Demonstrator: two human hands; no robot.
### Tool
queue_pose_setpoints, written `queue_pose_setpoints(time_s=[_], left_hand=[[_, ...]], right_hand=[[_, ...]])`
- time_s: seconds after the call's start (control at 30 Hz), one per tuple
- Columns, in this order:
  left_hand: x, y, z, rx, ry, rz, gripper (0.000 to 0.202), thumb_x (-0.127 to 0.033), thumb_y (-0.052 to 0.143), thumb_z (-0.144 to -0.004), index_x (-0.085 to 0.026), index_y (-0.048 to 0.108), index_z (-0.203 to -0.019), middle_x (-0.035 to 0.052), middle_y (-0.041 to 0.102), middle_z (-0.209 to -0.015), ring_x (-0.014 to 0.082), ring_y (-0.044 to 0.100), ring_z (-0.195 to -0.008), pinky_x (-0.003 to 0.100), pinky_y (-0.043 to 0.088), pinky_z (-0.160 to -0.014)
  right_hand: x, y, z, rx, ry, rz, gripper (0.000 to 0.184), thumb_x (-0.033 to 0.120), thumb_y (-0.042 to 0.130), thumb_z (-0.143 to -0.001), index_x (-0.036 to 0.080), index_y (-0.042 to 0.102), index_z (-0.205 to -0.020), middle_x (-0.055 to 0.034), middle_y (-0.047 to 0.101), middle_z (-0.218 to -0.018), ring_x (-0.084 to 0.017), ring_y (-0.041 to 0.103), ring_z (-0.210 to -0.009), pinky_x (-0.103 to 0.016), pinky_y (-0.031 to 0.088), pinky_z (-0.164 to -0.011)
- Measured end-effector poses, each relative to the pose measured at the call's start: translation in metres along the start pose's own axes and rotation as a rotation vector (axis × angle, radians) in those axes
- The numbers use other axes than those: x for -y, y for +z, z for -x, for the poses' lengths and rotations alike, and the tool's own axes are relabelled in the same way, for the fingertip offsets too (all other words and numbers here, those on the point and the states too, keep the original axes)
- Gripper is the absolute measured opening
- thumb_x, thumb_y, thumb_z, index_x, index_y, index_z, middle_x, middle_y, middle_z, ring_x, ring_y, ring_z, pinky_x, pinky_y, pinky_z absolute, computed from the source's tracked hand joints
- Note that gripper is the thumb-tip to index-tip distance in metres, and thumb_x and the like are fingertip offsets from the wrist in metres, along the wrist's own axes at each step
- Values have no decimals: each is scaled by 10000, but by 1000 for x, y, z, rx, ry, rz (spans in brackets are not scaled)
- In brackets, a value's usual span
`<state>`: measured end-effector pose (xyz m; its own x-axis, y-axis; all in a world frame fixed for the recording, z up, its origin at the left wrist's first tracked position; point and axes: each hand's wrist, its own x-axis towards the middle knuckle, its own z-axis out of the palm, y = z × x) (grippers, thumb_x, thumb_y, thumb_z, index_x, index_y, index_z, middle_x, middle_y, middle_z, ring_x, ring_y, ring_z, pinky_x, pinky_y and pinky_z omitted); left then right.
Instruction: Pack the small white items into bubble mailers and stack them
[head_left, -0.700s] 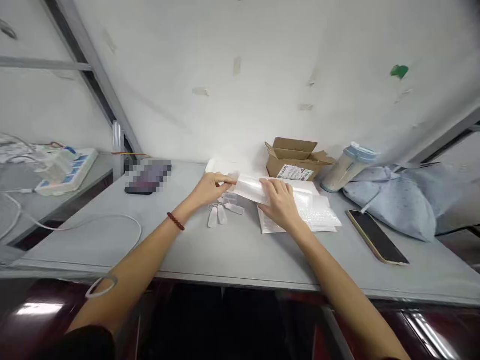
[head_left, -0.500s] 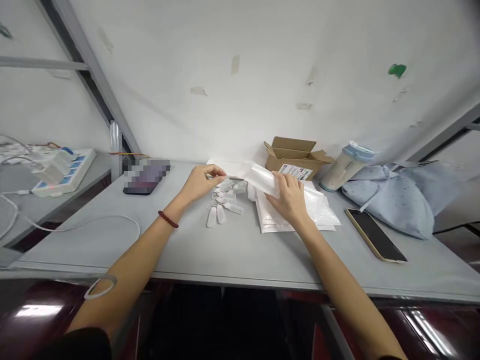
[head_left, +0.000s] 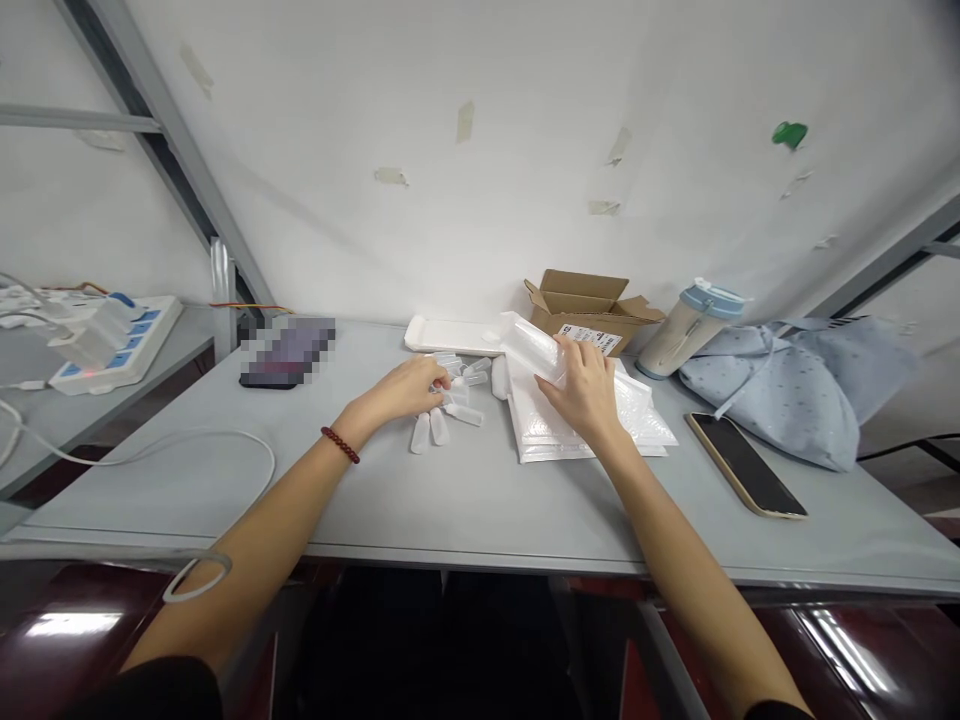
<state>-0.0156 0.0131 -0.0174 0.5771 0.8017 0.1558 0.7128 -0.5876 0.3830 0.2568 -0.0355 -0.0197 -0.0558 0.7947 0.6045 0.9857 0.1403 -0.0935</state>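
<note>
My right hand (head_left: 586, 392) grips a translucent plastic bag (head_left: 532, 348), held tilted just above a stack of white bubble mailers (head_left: 592, 425) on the grey table (head_left: 465, 490). My left hand (head_left: 409, 388), with a red bead bracelet at the wrist, reaches into a heap of small clear plastic pieces with ring loops (head_left: 450, 400); its fingertips are closed on one of them. A long white tray (head_left: 450, 337) lies behind the heap.
An open cardboard box (head_left: 589, 305) stands at the back, a lidded cup (head_left: 686, 328) and a blue cloth bundle (head_left: 787, 385) to its right. A phone (head_left: 745, 464) lies right, a dark device (head_left: 289, 352) left. A white cable (head_left: 180, 450) loops left; a power strip (head_left: 112, 340) sits beyond.
My left hand let go of the bag's end and dropped to the heap of small pieces. My right hand carried the bag a little right and back.
</note>
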Motion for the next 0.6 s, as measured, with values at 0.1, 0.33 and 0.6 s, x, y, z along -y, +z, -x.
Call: queue_pose_setpoints(time_s=[0.1, 0.33, 0.6], left_hand=[[-4, -5, 1, -1, -4, 59, 184, -235, 537, -741, -186, 710, -780, 79, 675, -886, 231, 604, -851, 305, 458, -701], [-15, -35, 9, -55, -101, 610, 163, -342, 665, -743, -183, 697, -755, 23, 663, -739, 127, 554, -609, 255, 446, -582], [-8, -50, 12, -494, -194, 850, 202, -318, 769, -662, -153, 698, -753, 18, 657, -723, 88, 518, -550, 268, 489, -613]], right_hand=[[0, 1, 0, -10, -18, -3, 508, 306, 563, -801, 203, 453, -1286, -146, 568, -1128, -317, 511, -1051, -442, 378, -868], [-1, 1, 1, 7, -34, -5, 512, 284, 552, -801, 198, 448, -1295, -146, 566, -1137, -315, 503, -1057, -436, 370, -867], [1, 1, 2, 49, -181, -41, 496, 247, 554, -802, 190, 463, -1286, -133, 576, -1148, -297, 503, -1068, -425, 353, -904]])
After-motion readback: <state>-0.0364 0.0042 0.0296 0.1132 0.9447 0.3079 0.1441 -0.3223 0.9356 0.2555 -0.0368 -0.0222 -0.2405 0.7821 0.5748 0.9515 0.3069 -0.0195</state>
